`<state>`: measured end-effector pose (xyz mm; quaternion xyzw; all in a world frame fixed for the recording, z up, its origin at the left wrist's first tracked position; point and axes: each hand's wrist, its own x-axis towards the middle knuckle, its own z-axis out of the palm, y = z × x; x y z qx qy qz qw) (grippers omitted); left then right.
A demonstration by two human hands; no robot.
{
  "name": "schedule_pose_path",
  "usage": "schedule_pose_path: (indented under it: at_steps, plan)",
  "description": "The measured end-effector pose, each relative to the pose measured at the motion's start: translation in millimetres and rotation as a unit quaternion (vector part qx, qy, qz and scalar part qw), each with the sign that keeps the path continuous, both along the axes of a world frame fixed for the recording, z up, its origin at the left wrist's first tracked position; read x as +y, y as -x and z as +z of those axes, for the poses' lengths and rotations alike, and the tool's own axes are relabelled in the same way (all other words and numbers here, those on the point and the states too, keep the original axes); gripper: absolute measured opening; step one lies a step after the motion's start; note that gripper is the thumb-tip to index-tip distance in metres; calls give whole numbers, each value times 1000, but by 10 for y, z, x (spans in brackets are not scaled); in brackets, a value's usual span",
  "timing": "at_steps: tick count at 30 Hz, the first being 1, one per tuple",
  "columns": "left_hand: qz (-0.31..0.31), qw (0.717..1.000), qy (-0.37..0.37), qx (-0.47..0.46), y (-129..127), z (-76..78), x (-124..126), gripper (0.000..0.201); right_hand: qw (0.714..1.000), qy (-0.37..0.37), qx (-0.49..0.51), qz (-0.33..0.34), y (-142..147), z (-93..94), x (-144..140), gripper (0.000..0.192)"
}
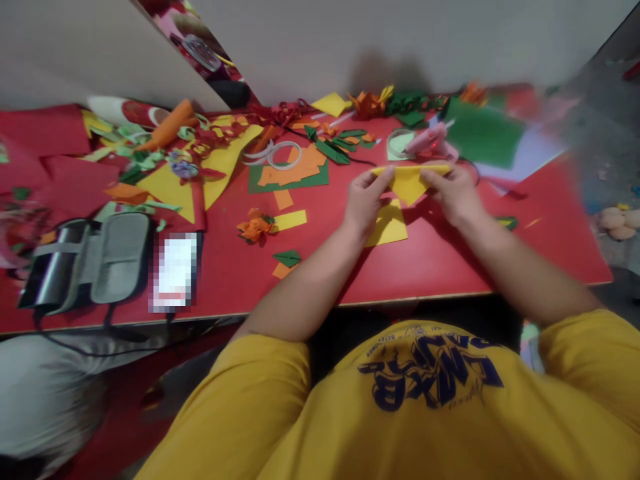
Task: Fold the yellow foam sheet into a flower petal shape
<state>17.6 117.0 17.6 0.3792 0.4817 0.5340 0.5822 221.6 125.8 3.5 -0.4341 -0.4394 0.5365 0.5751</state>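
Both my hands hold a folded yellow paper [409, 181] just above the red table [430, 260]. My left hand [364, 201] pinches its left end and my right hand [453, 192] pinches its right end. The paper's top edge runs straight between my fingers and a point hangs down in the middle. A flat yellow sheet [389, 227] lies on the table right under my left hand.
Paper scraps in yellow, orange and green litter the table's back half, with tape rolls [280, 155], a pink glue gun [425, 141] and a green sheet [483, 137]. An open grey case [90, 260] and a phone [175, 272] lie at the front left.
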Motion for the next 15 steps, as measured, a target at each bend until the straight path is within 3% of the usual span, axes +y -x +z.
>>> schedule_pose_path:
  at_steps: [8, 15]
  plan:
    - [12, 1000, -19, 15, 37, 4, 11, 45, 1000, -6, 0, 9, -34, 34, 6, 53]
    - [17, 999, -24, 18, 44, -55, 47, 49, 1000, -6, -12, -8, -52, 41, 20, 68]
